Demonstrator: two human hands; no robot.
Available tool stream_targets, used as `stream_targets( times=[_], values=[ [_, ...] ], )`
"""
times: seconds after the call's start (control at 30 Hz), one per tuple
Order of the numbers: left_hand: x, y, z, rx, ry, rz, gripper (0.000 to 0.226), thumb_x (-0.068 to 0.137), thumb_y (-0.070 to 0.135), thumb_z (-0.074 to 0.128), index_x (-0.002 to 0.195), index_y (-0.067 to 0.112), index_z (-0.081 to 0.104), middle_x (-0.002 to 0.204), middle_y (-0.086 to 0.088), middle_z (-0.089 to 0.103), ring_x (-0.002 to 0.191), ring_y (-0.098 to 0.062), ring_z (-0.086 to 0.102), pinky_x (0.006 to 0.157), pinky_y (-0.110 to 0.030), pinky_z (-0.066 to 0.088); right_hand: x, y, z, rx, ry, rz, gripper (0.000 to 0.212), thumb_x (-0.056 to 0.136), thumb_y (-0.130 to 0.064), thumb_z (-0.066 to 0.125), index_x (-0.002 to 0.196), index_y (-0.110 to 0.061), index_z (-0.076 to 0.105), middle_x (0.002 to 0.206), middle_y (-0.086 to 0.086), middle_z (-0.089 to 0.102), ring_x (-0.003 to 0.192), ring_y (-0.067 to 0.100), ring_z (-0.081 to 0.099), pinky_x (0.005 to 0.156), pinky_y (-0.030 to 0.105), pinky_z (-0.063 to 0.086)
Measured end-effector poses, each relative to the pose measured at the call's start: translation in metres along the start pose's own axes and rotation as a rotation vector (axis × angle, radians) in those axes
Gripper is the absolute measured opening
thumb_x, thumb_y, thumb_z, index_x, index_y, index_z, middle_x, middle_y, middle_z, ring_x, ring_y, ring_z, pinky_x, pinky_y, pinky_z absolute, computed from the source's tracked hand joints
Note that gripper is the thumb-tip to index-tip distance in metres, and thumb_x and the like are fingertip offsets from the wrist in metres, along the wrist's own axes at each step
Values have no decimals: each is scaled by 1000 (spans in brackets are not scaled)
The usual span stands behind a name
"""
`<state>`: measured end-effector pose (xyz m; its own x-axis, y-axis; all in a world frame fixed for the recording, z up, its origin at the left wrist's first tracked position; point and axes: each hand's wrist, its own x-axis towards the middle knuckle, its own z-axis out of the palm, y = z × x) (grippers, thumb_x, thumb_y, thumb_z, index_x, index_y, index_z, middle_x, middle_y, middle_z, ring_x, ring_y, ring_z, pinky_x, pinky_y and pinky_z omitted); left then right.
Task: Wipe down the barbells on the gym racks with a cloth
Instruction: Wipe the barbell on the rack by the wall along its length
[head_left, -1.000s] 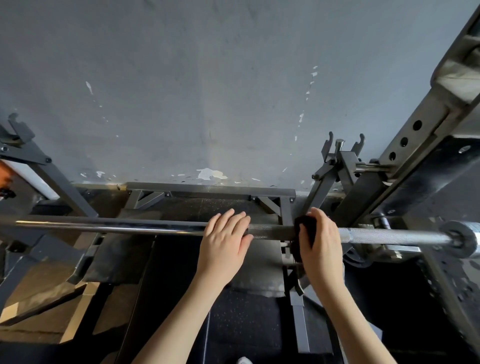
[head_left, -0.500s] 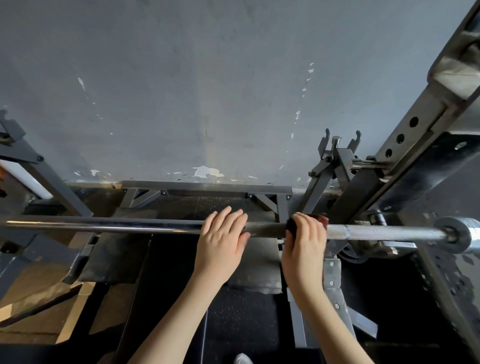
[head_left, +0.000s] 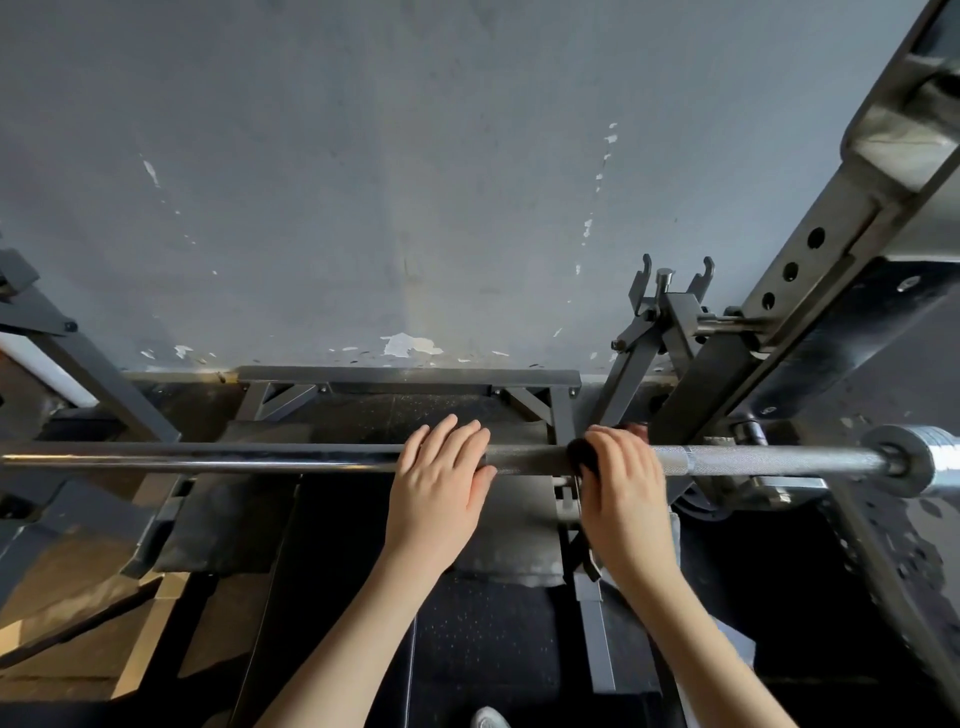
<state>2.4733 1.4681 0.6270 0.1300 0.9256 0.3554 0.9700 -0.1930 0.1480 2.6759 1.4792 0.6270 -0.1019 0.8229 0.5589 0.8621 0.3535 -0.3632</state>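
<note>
A long steel barbell (head_left: 208, 460) runs across the view from left to right, its knurled part and collar (head_left: 893, 460) at the right. My left hand (head_left: 441, 483) rests flat on top of the bar near the middle, fingers straight. Just to its right, my right hand (head_left: 621, 483) curls over the bar and grips a dark cloth (head_left: 582, 460) wrapped round it. Only a small part of the cloth shows at the hand's left edge.
A grey rack upright (head_left: 810, 291) with holes rises at the right, with J-hooks (head_left: 670, 291) behind the bar. A low steel frame (head_left: 405, 376) sits against the grey wall (head_left: 415, 182). Another rack arm (head_left: 78, 358) stands at the left. Dark rubber floor lies below.
My right hand with the cloth has slid left along the bar, from right of the frame post to closer to my left hand, then held about there. The left hand stays put.
</note>
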Motion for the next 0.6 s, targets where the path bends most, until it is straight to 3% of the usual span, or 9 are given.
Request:
stream_targets(
  times=[0.13, 0.3, 0.37, 0.47, 0.53, 0.6],
  values=[
    [0, 1, 0, 4, -8, -10, 43, 96, 36, 36, 121, 16, 65, 127, 2, 63, 125, -23, 53, 109, -40, 28, 4, 5, -3, 10, 116, 221, 25, 80, 4, 55, 104, 2, 60, 105, 17, 62, 100, 32, 54, 96, 47, 41],
    [1, 2, 0, 13, -13, -15, 45, 95, 36, 35, 121, 15, 65, 126, 1, 64, 124, -23, 55, 109, -40, 27, -4, -7, 4, 48, 9, -15, 27, 85, -9, 48, 106, -1, 62, 110, 14, 65, 105, 29, 56, 98, 44, 41],
    [0, 2, 0, 16, -20, -13, 45, 96, 36, 35, 122, 15, 65, 127, 1, 63, 124, -23, 55, 109, -40, 27, 2, 15, -8, 3, 9, 27, 24, 84, -9, 50, 104, -3, 63, 107, 11, 65, 101, 30, 58, 96, 41, 41],
    [1, 2, 0, 23, -38, -24, 47, 96, 37, 33, 123, 15, 64, 128, 1, 63, 124, -23, 54, 109, -42, 27, 4, 14, -8, 0, 113, 209, 20, 84, -2, 56, 102, -3, 62, 105, 12, 63, 100, 30, 56, 98, 49, 41],
    [2, 4, 0, 33, -53, -42, 48, 96, 40, 32, 123, 16, 64, 128, 2, 63, 125, -24, 54, 109, -43, 27, 0, -6, 3, 31, 102, 187, 24, 86, -10, 47, 102, -2, 62, 106, 12, 64, 102, 25, 52, 97, 50, 39],
    [4, 5, 0, 60, -68, -51, 51, 95, 42, 31, 124, 16, 64, 129, 2, 62, 125, -24, 54, 109, -45, 26, -6, -13, 7, 96, 35, 47, 28, 87, -13, 45, 104, -1, 63, 109, 13, 65, 106, 24, 53, 98, 46, 39]
  ],
)
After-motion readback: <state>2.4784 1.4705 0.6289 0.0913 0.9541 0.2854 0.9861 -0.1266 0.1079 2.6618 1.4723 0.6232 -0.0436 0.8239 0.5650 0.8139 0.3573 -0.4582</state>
